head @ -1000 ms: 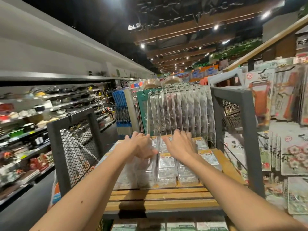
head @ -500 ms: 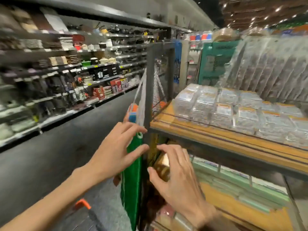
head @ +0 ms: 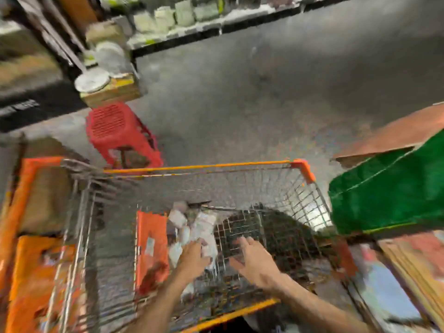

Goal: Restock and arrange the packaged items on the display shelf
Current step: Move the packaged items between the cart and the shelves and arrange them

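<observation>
Flanking the cart (head: 197, 167) of packets (head: 201, 224) stand red stool (head: 115, 126) and green bag (head: 389, 188).

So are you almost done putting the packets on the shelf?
Not yet, it seems. Done: can't tell, the display shelf is out of view. In hand: the left hand reaches onto the clear packets in the wire shopping cart, though blur hides whether it grips one; the right hand is spread open beside it. Left: that pile in the cart still needs shelving.
</observation>
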Demonstrator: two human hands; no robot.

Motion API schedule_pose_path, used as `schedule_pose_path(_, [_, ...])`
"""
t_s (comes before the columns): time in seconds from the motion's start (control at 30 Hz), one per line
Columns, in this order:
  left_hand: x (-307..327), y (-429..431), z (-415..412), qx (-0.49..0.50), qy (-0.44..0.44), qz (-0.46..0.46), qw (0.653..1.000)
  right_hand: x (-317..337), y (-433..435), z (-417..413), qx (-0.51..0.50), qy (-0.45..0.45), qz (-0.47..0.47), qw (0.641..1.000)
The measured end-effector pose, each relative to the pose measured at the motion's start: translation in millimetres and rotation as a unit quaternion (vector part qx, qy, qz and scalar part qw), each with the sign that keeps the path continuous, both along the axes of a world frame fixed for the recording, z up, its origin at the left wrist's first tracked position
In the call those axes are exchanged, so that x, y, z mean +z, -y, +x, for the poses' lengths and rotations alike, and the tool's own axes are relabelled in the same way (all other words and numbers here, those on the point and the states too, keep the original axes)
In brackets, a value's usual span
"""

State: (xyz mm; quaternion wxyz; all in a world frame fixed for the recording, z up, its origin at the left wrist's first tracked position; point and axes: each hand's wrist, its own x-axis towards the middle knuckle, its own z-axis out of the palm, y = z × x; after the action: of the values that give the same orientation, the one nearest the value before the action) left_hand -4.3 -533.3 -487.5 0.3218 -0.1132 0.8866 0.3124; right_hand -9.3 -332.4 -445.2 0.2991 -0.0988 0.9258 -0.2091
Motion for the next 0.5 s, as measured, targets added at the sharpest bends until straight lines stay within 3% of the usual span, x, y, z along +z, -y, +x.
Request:
schedule_pose_path(0.1, [-48, 58, 27, 0.054, 0.092, -0.026, 0.994, -56, 67, -9, 0.001, 0.105, 0.003, 0.995])
schedule_pose_path(0.3, [-96, 96, 31, 0.143, 0.156, -0.028, 0.977, -141, 128, -19, -0.065, 0.229, 0.021, 0.971])
schedule_pose_path(0.4, [-130, 102, 21, 0.103, 0.147, -0.092, 0.98, -182, 144, -22, -0.065, 0.231, 0.049, 0.969])
schedule_pose_path(0.5, [-165, 110, 9, -0.054, 0.06, -0.218, 0.973, -214, 155, -25, 0.023, 0.172, 0.109, 0.979])
